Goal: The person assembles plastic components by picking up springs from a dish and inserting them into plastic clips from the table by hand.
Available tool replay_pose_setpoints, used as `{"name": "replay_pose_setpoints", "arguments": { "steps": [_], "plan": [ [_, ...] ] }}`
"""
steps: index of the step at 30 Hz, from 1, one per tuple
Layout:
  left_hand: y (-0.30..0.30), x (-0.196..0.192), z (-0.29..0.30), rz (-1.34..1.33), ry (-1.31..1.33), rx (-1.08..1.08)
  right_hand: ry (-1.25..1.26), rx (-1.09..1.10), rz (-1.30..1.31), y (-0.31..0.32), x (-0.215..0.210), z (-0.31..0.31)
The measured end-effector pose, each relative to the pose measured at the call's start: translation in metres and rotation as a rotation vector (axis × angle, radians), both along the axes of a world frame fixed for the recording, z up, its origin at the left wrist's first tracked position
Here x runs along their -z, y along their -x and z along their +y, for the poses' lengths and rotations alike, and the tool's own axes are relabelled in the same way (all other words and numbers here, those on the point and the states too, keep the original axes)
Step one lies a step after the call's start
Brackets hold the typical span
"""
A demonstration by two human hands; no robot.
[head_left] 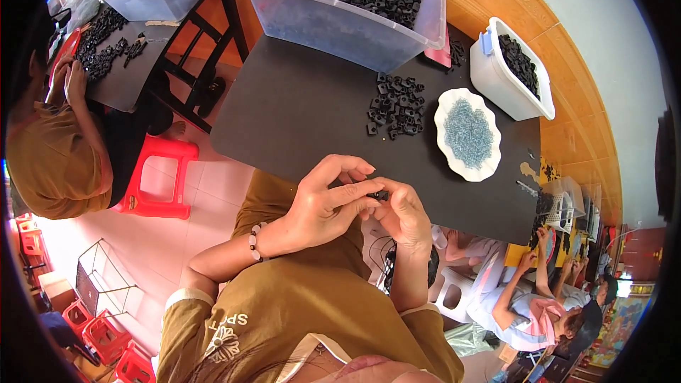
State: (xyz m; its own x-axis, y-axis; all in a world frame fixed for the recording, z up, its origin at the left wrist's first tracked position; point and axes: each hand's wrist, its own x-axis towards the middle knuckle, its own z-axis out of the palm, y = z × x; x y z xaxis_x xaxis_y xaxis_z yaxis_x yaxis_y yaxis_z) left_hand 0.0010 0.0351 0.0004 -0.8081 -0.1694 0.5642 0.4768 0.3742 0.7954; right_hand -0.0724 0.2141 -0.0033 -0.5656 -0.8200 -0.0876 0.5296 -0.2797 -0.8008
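Observation:
My left hand (323, 202), with a bead bracelet on its wrist, meets my right hand (403, 216) over the near edge of the dark table (284, 99). Between their fingertips is a small black plastic part (381, 196), pinched from both sides and mostly covered by the fingers. Just beyond my hands lies a loose pile of similar black parts (397, 106). To the right of that pile, a white scalloped dish (448, 152) holds many tiny clear bluish pieces (468, 131), too small to name.
A large clear bin (333, 21) full of black parts stands at the table's far side. A smaller white bin (489, 74) is at the far right. Another person (64, 149) works at the left table; a red stool (159, 177) is there. More people (525, 305) sit at right.

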Motion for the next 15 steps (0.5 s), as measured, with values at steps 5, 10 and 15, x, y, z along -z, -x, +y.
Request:
{"name": "replay_pose_setpoints", "arguments": {
  "steps": [5,10,15],
  "plan": [
    [-0.001,-0.003,0.001,-0.032,0.002,0.019,0.014,-0.009,-0.029,0.001,0.01,0.002],
    [0.001,-0.01,-0.004,0.033,0.18,0.032,0.073,0.068,-0.122,-0.004,0.011,-0.002],
    [-0.002,-0.017,-0.005,0.003,0.192,0.074,0.086,0.092,-0.183,-0.005,0.027,0.001]
  ]
}}
